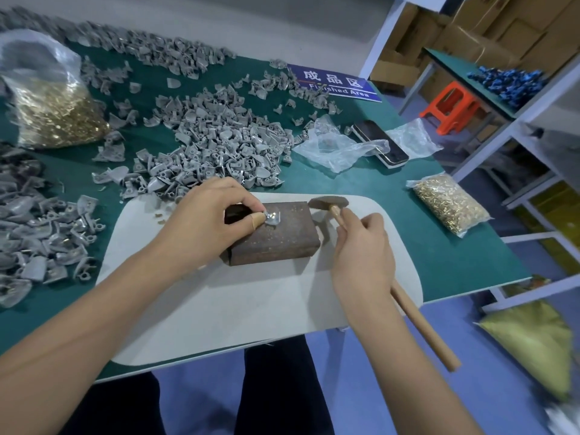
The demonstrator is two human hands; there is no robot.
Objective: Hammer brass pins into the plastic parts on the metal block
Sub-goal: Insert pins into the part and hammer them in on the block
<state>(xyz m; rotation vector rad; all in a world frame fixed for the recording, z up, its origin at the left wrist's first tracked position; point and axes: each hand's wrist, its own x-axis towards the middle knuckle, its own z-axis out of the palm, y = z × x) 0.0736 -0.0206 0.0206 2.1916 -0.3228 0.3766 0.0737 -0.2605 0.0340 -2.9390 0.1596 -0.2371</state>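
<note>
A rusty brown metal block (279, 238) lies on a white mat (219, 309) at the table's near edge. My left hand (207, 215) pinches a small grey plastic part (272, 217) on the block's top, a bandaged finger beside it. A brass pin head shows on the part. My right hand (364, 246) grips the wooden handle of a hammer (328, 203). Its dark head hovers just right of the block's far corner. The handle's end sticks out past the table edge.
Heaps of grey plastic parts (213, 142) cover the green table behind and to the left. A bag of brass pins (448, 204) lies right, a bigger one (53, 114) far left. A phone (379, 142), clear bags and a blue sign (332, 81) sit behind.
</note>
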